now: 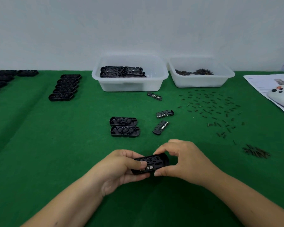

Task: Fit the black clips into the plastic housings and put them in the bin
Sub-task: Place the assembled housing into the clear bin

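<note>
Both my hands hold one black oblong housing [152, 162] just above the green table, near the front middle. My left hand [121, 167] grips its left end, thumb lying on top. My right hand [179, 161] pinches its right end between fingers and thumb. A black clip with small metal contacts sits along the housing's near edge. Two empty housings [124, 126] lie side by side beyond my hands. Three loose black clips [161, 126] lie to their right. The white bin [129, 82] at the back middle holds several assembled housings.
A second white bin [202, 79] at the back right holds small dark parts. Several small pins [211, 107] are scattered on the right, with a pile [256, 152] nearer me. A row of housings [65, 87] lies at the left. A paper and a white device [280, 95] are at far right.
</note>
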